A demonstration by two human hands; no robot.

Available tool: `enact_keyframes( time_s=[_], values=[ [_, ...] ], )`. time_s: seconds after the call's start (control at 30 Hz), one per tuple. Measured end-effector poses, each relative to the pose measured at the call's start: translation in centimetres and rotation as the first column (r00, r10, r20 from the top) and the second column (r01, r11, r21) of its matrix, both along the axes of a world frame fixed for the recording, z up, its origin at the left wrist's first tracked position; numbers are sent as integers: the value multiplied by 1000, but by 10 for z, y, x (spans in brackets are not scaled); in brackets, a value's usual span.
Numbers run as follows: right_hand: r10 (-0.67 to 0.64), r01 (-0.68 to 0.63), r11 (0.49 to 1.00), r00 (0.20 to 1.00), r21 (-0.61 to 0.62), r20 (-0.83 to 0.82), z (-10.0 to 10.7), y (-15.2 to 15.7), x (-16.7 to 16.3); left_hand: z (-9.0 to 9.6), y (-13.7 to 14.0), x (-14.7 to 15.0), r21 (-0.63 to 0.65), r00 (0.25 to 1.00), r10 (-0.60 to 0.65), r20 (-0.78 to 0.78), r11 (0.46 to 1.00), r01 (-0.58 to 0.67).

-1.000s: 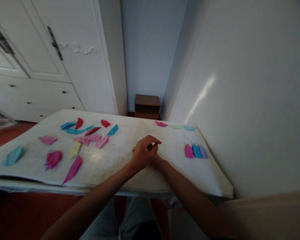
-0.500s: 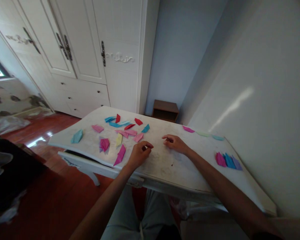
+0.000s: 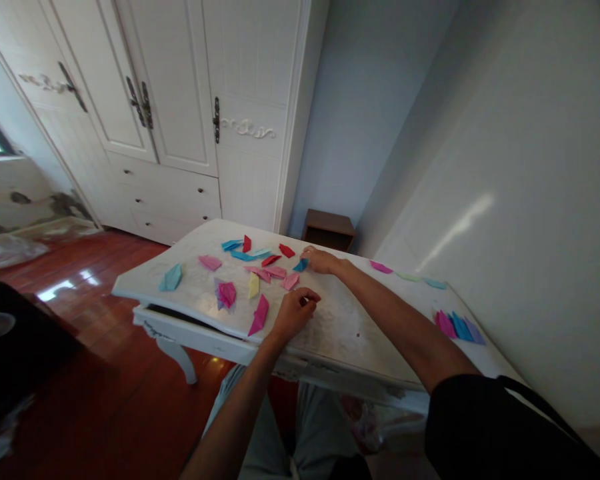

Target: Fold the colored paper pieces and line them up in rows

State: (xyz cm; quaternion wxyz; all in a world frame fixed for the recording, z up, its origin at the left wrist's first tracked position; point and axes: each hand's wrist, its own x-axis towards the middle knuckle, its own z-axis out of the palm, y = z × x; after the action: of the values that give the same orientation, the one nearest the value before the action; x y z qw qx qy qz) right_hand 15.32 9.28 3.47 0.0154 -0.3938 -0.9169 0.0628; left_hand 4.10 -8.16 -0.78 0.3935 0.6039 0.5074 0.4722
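Several folded paper pieces in different colours lie scattered over the left half of the white table [image 3: 375, 303]. At the right side of that group, my right hand [image 3: 324, 260] has its fingertips on a blue folded paper piece [image 3: 301, 265], which still lies on the table. The fingers are bent round its edge; the thumb is mostly hidden. My left hand [image 3: 298, 312] rests at the front of the table, loosely curled with a gap between thumb and forefinger and nothing in it. Nearest to it are a magenta folded piece [image 3: 259, 315] and a pink folded piece [image 3: 290, 281].
On the right, magenta, blue and purple folded pieces [image 3: 460, 326] lie in an overlapping row. Along the wall edge lie a magenta piece [image 3: 381, 267] and a teal piece [image 3: 435, 284]. A white wardrobe [image 3: 253, 167] and a brown box-like stand [image 3: 329, 230] are behind the table.
My right hand has moved left and away from me, onto the blue folded paper piece. My left hand keeps nearly the same place and pose. The view has shifted slightly.
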Motion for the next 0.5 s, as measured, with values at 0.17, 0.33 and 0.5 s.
enact_keyframes(
  time_s=[0.17, 0.33, 0.5],
  values=[
    [5, -4, 1000, 999, 15, -44, 7, -7, 17, 5, -3, 0, -4, 1000, -4, -14, 1000, 4],
    [-38, 38, 999, 984, -5, -176, 12, -26, 49, 5, -3, 0, -2, 999, 19, -49, 1000, -19],
    [-178, 134, 982, 892, -135, -415, 20, -35, 104, 8, -3, 12, -8, 994, 69, -86, 998, -69]
  ],
)
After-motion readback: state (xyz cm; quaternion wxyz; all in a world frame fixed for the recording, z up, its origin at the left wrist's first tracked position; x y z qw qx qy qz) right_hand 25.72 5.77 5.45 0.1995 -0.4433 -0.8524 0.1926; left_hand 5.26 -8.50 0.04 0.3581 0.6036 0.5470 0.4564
